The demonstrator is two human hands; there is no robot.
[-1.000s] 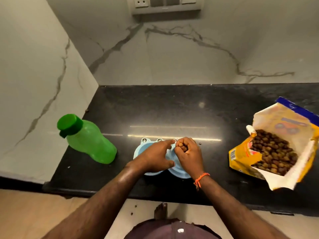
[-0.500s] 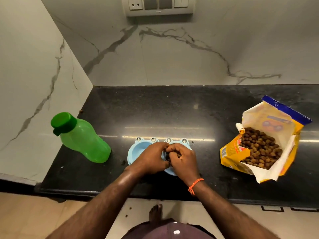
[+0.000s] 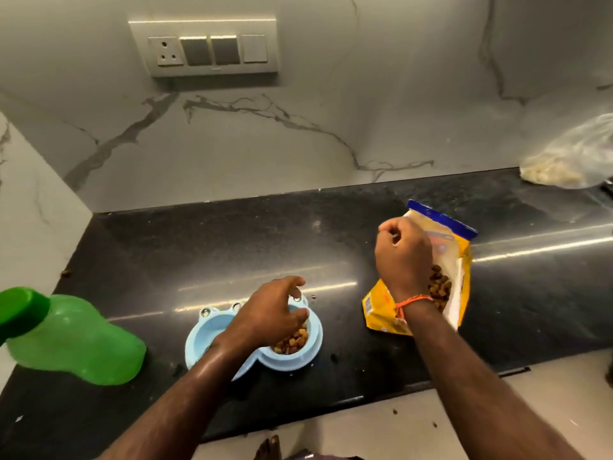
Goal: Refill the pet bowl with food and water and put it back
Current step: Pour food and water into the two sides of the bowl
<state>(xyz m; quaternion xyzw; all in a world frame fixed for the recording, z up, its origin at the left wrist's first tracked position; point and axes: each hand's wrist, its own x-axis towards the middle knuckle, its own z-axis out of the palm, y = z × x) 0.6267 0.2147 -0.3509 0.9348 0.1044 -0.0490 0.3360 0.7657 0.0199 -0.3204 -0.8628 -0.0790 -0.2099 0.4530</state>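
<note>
The black counter (image 3: 232, 247) runs along the marble wall. On its left side lies a green bottle (image 3: 76, 340), and near the front edge stands the light blue double pet bowl (image 3: 199, 340), with brown kibble (image 3: 293, 340) in its right cup. The yellow food bag (image 3: 459, 277) stands open to the right. The left hand (image 3: 272, 313) rests over the bowl with fingers loosely curved. The right hand (image 3: 403, 254) hovers above the bag, fingers curled; whether it holds kibble cannot be told.

Bare counter (image 3: 232, 247) between bottle (image 3: 73, 340) and bag (image 3: 441, 260)
</note>
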